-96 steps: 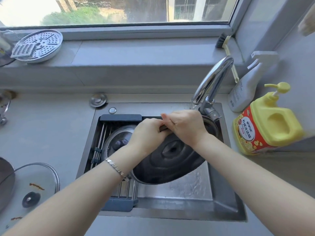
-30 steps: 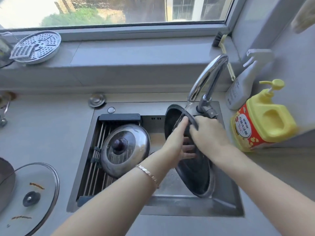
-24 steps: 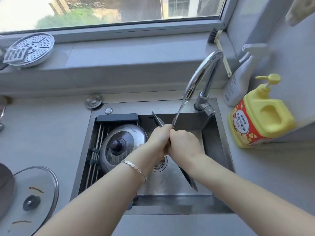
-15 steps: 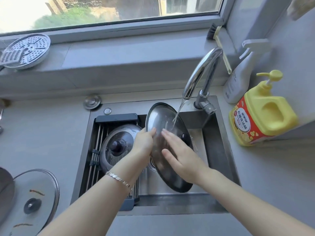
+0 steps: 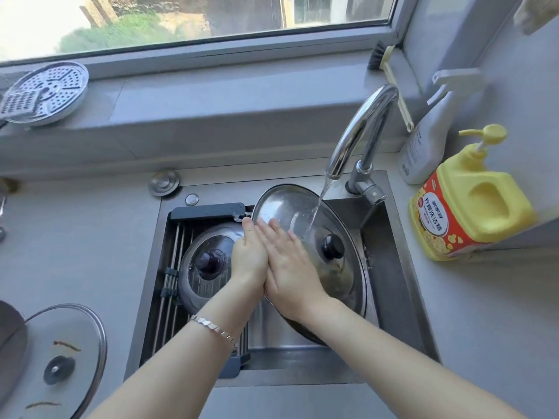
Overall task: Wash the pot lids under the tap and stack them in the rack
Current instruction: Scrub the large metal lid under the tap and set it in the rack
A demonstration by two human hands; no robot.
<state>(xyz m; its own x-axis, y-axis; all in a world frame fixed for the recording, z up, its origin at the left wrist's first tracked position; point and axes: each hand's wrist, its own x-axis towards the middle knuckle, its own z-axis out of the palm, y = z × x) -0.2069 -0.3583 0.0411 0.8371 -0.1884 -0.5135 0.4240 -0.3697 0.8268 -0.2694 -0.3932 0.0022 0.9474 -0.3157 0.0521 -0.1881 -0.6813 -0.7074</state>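
Rinsing the lid (image 5: 343,281), now flipped knob-side up: left hand (image 5: 249,256) is gripping its rim, right hand (image 5: 291,269) is rubbing with straight fingers (image 5: 276,234); racking is nearing.

Readable only on the yellow pump bottle (image 5: 472,204), well to the right of the right hand (image 5: 290,261) and slightly farther from the body. Carries a red label (image 5: 435,219) with a white oval of dark Chinese characters in a slanted column, seemingly 柠檬洗洁精. Topped at the oval's upper end by a small round mark, too small to make out. Farther right and back from the same hand, on the white spray bottle (image 5: 422,146), small dark print along the side and near the base, too fine to read.
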